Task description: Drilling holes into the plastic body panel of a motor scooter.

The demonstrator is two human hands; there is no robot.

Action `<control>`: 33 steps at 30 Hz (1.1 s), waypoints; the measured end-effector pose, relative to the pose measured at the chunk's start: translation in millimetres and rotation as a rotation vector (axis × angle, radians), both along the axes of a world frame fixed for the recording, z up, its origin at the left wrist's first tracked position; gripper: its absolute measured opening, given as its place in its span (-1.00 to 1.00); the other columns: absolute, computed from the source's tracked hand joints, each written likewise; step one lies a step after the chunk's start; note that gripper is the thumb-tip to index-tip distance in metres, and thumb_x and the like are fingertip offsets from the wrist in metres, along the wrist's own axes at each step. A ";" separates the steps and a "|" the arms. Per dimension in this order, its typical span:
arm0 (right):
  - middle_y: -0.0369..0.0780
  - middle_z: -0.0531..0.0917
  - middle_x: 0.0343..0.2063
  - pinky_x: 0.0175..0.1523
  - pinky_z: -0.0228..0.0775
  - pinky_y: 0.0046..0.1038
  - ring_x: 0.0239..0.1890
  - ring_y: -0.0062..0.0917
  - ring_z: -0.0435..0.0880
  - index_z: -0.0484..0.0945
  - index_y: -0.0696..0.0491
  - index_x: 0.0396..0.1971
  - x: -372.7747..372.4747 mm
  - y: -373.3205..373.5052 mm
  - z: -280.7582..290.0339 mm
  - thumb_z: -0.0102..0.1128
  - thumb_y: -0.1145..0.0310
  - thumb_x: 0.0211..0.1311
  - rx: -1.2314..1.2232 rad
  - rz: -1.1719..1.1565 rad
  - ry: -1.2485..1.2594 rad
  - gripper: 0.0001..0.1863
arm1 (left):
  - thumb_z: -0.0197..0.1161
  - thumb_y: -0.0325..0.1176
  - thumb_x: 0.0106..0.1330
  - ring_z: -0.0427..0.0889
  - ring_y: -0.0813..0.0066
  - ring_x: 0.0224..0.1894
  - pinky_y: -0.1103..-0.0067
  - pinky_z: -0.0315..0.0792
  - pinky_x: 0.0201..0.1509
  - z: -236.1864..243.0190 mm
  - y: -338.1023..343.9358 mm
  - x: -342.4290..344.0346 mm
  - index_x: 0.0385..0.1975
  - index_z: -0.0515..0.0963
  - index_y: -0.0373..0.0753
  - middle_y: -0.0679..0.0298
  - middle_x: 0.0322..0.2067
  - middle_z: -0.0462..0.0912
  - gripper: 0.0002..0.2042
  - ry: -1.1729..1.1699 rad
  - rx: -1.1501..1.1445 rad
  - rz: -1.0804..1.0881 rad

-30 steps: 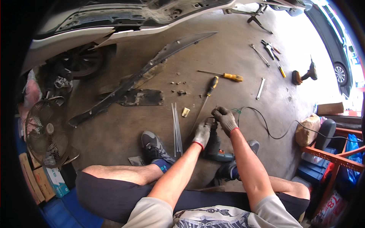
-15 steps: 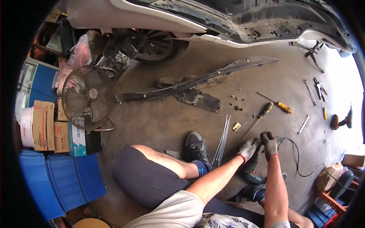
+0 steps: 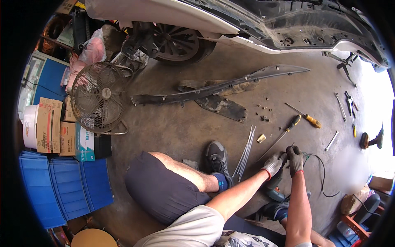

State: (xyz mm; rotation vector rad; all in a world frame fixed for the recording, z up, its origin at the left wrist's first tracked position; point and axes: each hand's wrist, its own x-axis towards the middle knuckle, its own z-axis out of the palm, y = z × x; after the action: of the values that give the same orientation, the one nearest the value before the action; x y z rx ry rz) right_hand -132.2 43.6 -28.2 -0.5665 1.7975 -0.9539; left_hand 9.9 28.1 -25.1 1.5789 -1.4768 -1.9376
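Note:
Both gloved hands grip the front end of a dark teal corded power drill (image 3: pixel 272 187), with a thin bit poking up. My left hand (image 3: pixel 272 165) is closed on its left side; my right hand (image 3: pixel 295 158) is closed around the chuck area, fingertips partly hidden. A black cord (image 3: pixel 323 173) with a green tie runs off rightward. Left of the hands lie long white plastic strips (image 3: pixel 245 152), a small yellowish piece (image 3: pixel 261 138) and a yellow-black screwdriver (image 3: pixel 294 122), with another screwdriver (image 3: pixel 312 121) beyond.
A car body (image 3: pixel 284 29) and wheel (image 3: pixel 173 43) fill the back, with removed panels (image 3: pixel 218 90) before them. Left are a fan (image 3: pixel 98 96), cartons (image 3: pixel 49 123) and blue bins (image 3: pixel 63 189). Wrenches (image 3: pixel 331 140) and a cordless drill (image 3: pixel 374 140) lie right; my bent legs are below.
My view has swung left, so the scene appears further right and more of the fan and bins shows. Both hands remain on the drill's front, with little visible finger movement.

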 end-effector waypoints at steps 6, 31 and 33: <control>-0.31 0.62 -0.44 -0.36 0.32 -0.52 -0.44 -0.62 0.48 0.61 0.10 -0.23 -5.9 3.2 -1.8 0.14 0.26 0.28 0.004 -0.023 -0.013 -0.77 | -0.02 0.07 0.46 0.66 0.22 -0.08 0.37 0.47 0.02 9.6 -3.1 -7.1 0.05 0.52 -0.14 0.16 -0.16 0.70 -0.56 -0.006 0.018 -0.050; -0.06 0.67 -0.10 -0.11 0.56 -0.29 -0.12 -0.33 0.72 0.60 -0.07 -0.03 -20.3 70.8 13.8 0.16 0.40 0.17 0.214 0.266 0.908 -0.67 | 0.06 -0.10 0.48 0.55 0.55 -0.46 0.56 0.48 -0.35 -34.6 -4.3 -0.3 -0.19 0.56 -0.20 0.32 -0.44 0.61 -0.71 0.423 0.324 0.312; -0.04 0.59 0.01 -0.02 0.54 -0.20 0.01 -0.23 0.65 0.56 -0.06 0.01 -8.7 64.5 12.9 0.14 0.42 0.14 0.292 0.334 0.861 -0.62 | 0.05 -0.11 0.49 0.55 0.54 -0.46 0.56 0.49 -0.34 -33.3 -3.2 -0.5 -0.17 0.55 -0.20 0.31 -0.44 0.61 -0.71 0.424 0.331 0.325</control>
State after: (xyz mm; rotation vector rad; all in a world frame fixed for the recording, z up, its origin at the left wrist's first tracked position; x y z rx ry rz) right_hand -140.9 108.1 -15.3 -1.1560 2.4194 -0.1878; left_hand 9.4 24.9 -58.4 1.3033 -0.7160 -2.2099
